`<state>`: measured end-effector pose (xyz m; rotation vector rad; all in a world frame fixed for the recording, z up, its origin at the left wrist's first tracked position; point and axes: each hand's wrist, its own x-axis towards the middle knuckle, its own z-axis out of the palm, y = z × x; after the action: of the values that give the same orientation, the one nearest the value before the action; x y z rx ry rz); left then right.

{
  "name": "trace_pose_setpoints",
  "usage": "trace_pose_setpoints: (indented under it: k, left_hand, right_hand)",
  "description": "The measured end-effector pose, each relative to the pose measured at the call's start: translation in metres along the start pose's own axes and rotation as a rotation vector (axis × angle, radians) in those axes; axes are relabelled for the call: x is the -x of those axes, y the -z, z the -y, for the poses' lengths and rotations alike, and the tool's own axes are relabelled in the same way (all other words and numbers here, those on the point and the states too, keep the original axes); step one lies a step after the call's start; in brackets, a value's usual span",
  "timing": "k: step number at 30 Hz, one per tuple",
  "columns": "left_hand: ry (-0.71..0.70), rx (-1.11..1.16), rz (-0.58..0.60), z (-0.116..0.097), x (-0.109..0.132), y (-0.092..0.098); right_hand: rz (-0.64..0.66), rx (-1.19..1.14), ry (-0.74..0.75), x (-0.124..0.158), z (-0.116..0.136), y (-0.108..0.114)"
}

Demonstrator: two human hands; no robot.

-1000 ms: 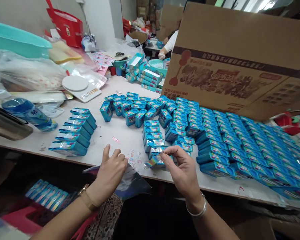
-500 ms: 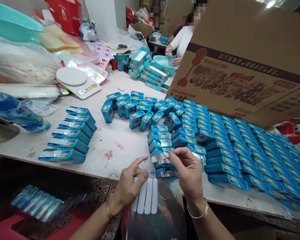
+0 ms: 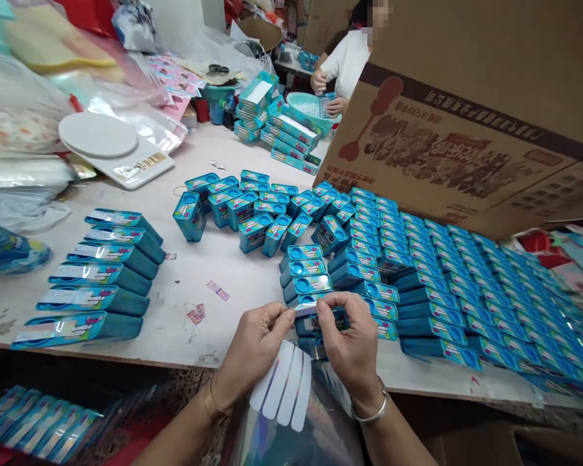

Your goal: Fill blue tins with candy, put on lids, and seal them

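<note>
Between my hands a narrow, shiny strip sticker [image 3: 306, 310] is stretched out, one end in each pinch. My left hand [image 3: 257, 343] closes thumb and finger on its left end, and my right hand [image 3: 350, 340] grips the right end. The strip is held just over the nearest blue boxes [image 3: 307, 285], partly covering one; whether it touches the box is hard to tell. Below the hands a glossy sheet [image 3: 276, 446] carries several pale strips [image 3: 284, 388], partly behind my left wrist.
Rows of blue boxes [image 3: 447, 291] fill the right side, and another row [image 3: 97, 272] stands left. A large carton [image 3: 466, 129] leans behind. A white scale [image 3: 131, 165], a bottle [image 3: 10, 249] and a co-worker [image 3: 344, 65] are farther off. Boxes [image 3: 39, 421] sit lower left.
My left hand has moved up and right and now pinches the strip's left end, which hung free before. The view has shifted to the right.
</note>
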<state>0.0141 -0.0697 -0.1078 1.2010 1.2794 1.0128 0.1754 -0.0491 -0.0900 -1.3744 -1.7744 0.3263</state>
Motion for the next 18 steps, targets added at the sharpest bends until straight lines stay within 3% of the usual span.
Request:
trace_pose_setpoints:
  k: [9,18]
  left_hand:
    - [0.022,-0.127,-0.026,0.011,-0.019,-0.001]
    - [0.087,0.139,0.078,0.027,-0.036,-0.008]
  right_hand:
    - [0.058,0.222,0.050,-0.009,-0.006,-0.003]
    - [0.136,0.209,0.029,-0.011,-0.010,-0.008]
